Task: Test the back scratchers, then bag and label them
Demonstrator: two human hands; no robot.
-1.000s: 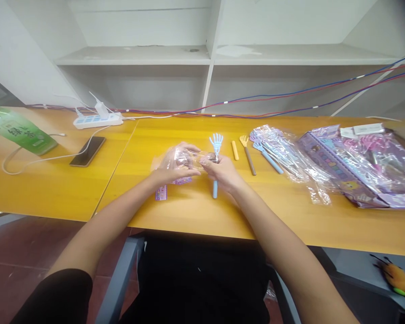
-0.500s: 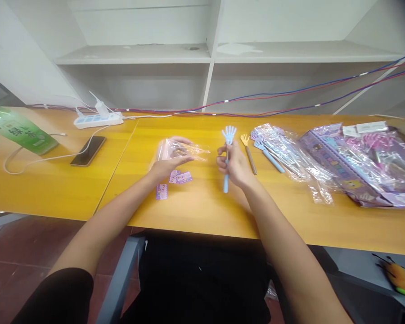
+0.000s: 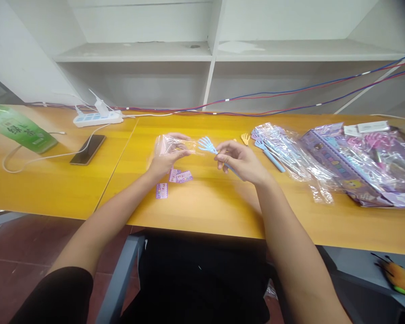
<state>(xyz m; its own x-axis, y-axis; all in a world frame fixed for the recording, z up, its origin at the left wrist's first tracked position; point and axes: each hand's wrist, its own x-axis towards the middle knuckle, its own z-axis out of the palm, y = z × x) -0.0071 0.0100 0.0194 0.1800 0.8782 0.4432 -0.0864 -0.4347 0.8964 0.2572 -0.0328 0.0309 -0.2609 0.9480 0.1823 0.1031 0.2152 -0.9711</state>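
Observation:
My left hand (image 3: 167,157) is closed on a clear plastic bag (image 3: 182,146), whose open-looking end points right. In my right hand (image 3: 239,162) is a blue back scratcher (image 3: 206,145), gripped by its shaft. Its claw points left and sits close by the bag's end; whether they touch I cannot tell. Most of the handle is hidden behind my fingers. Below my left hand lie several small purple cards (image 3: 184,177), one of them (image 3: 161,191) apart from the others.
Right of my right hand lie a yellow back scratcher (image 3: 245,139), a blue one (image 3: 273,159), bagged ones (image 3: 283,148) and a purple display box (image 3: 340,166) of more. Leftward are a phone (image 3: 88,150), a power strip (image 3: 97,118) and a green pouch (image 3: 20,130).
My right hand has turned the back scratcher from upright to pointing left, bringing its claw close to the bag. My left hand has stayed nearly in place with the bag.

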